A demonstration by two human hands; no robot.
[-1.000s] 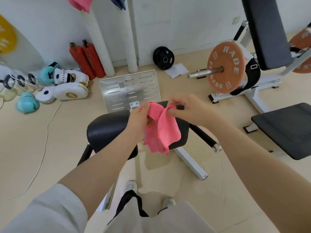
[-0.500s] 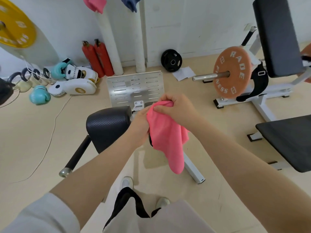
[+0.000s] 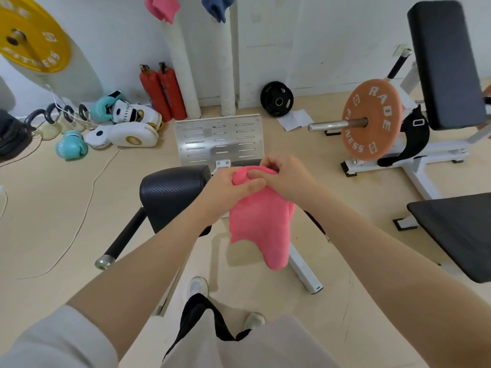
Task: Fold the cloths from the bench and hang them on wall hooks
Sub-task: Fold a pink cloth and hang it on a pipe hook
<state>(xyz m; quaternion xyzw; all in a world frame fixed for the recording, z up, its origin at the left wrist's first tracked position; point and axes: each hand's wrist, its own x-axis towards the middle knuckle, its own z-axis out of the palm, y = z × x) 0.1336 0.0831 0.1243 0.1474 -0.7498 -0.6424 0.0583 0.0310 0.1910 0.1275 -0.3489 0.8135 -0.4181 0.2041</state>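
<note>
Both hands meet at the top of a pink cloth (image 3: 259, 221): the left hand (image 3: 228, 191) pinches its upper edge and the right hand (image 3: 285, 176) grips the bunched top just beside it. The cloth hangs below them, in front of the black bench pad (image 3: 170, 192); another pink cloth (image 3: 162, 7) and a blue cloth (image 3: 218, 6) hang on the wall far beyond the hands

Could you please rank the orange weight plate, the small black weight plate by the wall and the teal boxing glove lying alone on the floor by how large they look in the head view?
1. orange weight plate
2. small black weight plate and teal boxing glove: look alike, no ranking.
</note>
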